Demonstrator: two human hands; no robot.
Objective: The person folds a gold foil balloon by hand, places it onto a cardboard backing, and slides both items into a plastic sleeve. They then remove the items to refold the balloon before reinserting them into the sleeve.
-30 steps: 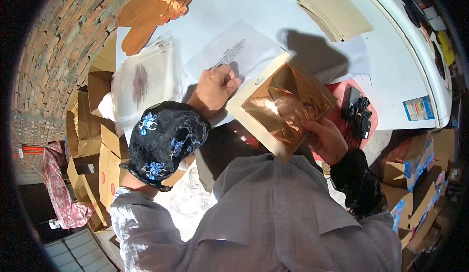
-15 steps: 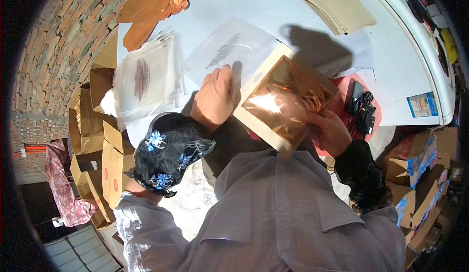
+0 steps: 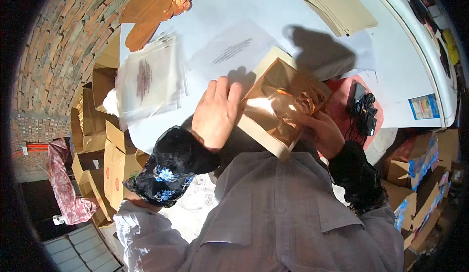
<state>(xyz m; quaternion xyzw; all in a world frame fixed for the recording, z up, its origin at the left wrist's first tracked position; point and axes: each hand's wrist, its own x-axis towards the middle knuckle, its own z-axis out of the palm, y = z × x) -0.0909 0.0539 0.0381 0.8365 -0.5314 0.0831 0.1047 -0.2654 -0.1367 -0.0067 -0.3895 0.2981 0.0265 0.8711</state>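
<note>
My right hand (image 3: 323, 132) grips the lower right side of a cream box (image 3: 262, 137) lined with shiny copper-coloured film (image 3: 278, 101). The box is tilted above the front edge of the white table (image 3: 205, 22). Just left of the box is my left hand (image 3: 215, 110), fingers bent and side by side; whether it holds anything is too unclear to tell. Beyond it a clear sheet with dark slanting marks (image 3: 232, 51) lies on the table. A stack of clear bags (image 3: 151, 79) with a dark mark lies to the left.
Copper-coloured film pieces (image 3: 146, 13) lie at the back left, and tan card sheets (image 3: 339, 10) at the back right. A black adapter with coiled cable (image 3: 364, 113) rests on a pink surface (image 3: 339, 93) at right. Cardboard boxes (image 3: 115, 162) stand at left, others (image 3: 422, 189) at right.
My left hand has shifted slightly right and down, nearer the box, its fingers now more visible. The box has turned slightly in my right hand, and the film inside it looks more sunken.
</note>
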